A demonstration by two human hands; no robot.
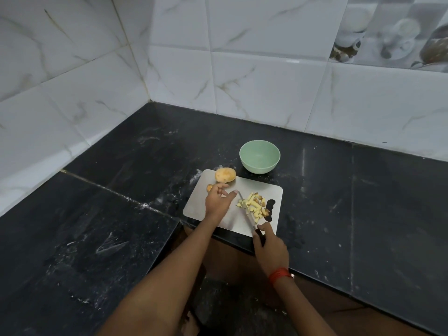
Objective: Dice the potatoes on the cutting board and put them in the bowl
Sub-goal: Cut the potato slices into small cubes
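A pile of diced potato pieces (pixel 254 205) lies on the right half of the steel cutting board (pixel 201 204). A whole potato (pixel 225 175) sits at the board's far left corner, and a small potato piece (pixel 209 187) peeks out beside my left hand. My right hand (pixel 270 248) grips the dark handle of a knife (pixel 247 214) whose blade lies against the left side of the pile. My left hand (pixel 218 200) hovers over the board with fingers spread and holds nothing. The pale green bowl (pixel 260 156) stands behind the board with nothing visible in it.
The board lies near the front edge of a black stone counter (pixel 121 190) in a corner of white tiled walls. A dark slot handle (pixel 270 209) is cut in the board's right end. A red band circles my right wrist (pixel 280 274).
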